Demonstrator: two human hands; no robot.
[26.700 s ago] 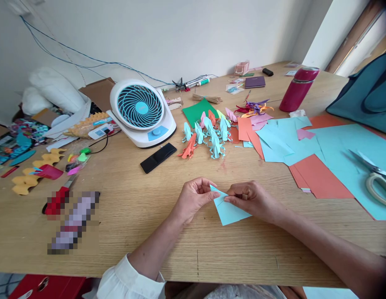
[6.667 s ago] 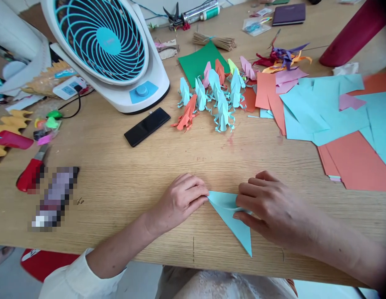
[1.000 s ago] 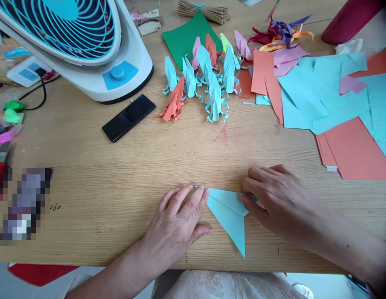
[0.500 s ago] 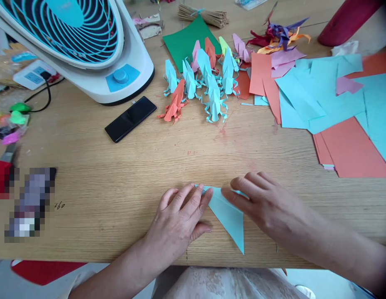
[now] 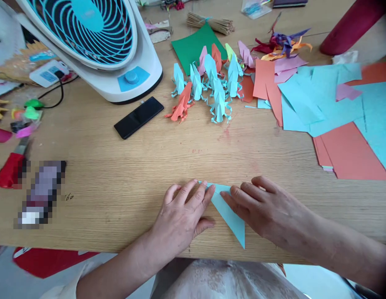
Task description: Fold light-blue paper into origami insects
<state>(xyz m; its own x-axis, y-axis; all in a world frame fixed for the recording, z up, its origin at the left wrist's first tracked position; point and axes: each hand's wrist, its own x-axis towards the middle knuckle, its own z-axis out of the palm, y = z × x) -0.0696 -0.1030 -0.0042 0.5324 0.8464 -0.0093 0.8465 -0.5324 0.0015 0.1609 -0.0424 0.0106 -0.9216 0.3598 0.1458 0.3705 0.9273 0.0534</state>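
Observation:
A folded light-blue paper [image 5: 230,214] lies near the table's front edge, its long point toward me. My left hand [image 5: 185,211] rests palm down with fingers spread, its fingertips pressing on the paper's upper left corner. My right hand [image 5: 258,203] is at the upper right of the paper, thumb and index finger closed on its upper edge. The other fingers of that hand are curled, and they hide the paper's right corner.
Several folded paper figures [image 5: 218,101] stand beyond the hands. Blue sheets [image 5: 333,108] and orange sheets [image 5: 357,151] lie at right. A black phone [image 5: 139,117], a fan [image 5: 133,79], red-handled scissors [image 5: 11,169] and another phone [image 5: 42,193] are at left.
My right thumb and index finger have come together at the paper's upper edge and moved slightly left over it. My left hand keeps its place on the paper. The whole view has shifted a little.

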